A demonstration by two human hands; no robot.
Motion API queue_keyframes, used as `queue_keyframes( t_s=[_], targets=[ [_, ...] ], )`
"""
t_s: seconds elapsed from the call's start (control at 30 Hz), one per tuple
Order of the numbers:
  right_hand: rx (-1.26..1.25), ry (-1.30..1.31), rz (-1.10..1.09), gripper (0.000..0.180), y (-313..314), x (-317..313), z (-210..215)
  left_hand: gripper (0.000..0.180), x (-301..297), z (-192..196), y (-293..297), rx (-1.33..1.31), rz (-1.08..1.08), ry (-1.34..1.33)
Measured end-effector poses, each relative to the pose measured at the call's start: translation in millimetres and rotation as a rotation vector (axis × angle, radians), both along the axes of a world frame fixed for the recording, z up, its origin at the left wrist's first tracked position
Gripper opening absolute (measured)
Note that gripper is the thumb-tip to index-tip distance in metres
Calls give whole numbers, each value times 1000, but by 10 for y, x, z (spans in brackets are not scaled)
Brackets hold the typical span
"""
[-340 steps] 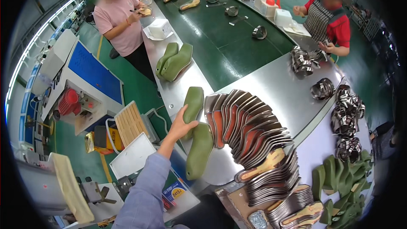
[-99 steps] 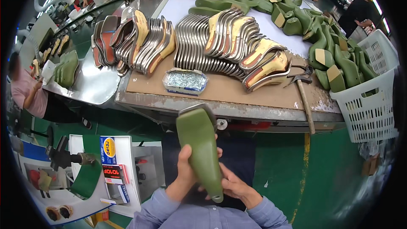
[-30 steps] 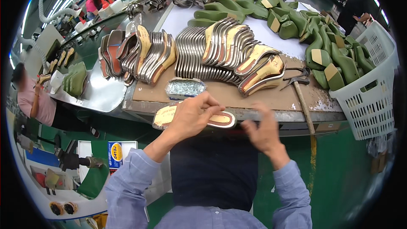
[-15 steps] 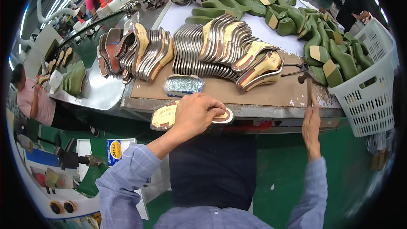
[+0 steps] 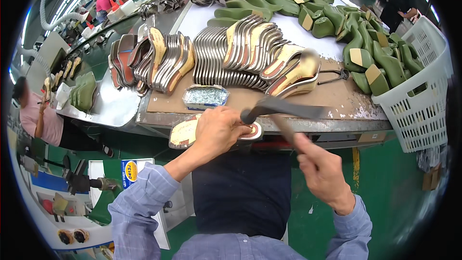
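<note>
My left hand [image 5: 217,126] is closed on a shoe sole [image 5: 185,133] with a pale yellow face and dark rim, held at the table's front edge. The fingers hide the sole's middle. My right hand [image 5: 323,173] grips a hammer [image 5: 284,108] by its wooden handle. The dark hammer head, a little blurred, is just above and beside my left fingertips. Whether it touches anything I cannot tell. Behind my left hand lies a small open pack of shiny metal bits [image 5: 206,97], likely small nails.
Nested shoe soles [image 5: 209,58] stand in rows across the table [image 5: 166,103]. Pincers [image 5: 334,75] lie to their right. Green shoe lasts [image 5: 356,58] pile up at the back right, beside a white plastic basket [image 5: 414,115]. Other people work beyond the table and at the left.
My right hand has swung the hammer from the right side leftward to my left hand, uncovering the pincers. My left hand still holds the sole in nearly the same place.
</note>
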State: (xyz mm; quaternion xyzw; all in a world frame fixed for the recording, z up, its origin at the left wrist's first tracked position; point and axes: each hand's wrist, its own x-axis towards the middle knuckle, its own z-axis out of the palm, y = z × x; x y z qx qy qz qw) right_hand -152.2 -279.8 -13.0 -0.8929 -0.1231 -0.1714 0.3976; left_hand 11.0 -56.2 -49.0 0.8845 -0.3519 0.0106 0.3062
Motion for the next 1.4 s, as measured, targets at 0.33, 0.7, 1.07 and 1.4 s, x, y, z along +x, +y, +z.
queue_keyframes(
  t_s=[0.33,0.7,1.07,1.4],
  targets=[
    [900,520,-288,56,-158,-186,-28,62,110,21,261,390,-143,-230],
    [447,87,-212,55,-252,-419,-339,59,82,58,187,410,-167,-71],
    [170,-5,-187,49,-162,-240,-3,60,4,-12,134,472,-172,-241],
    [11,66,-39,48,9,95,-17,63,42,-121,110,540,-243,-324]
  ],
)
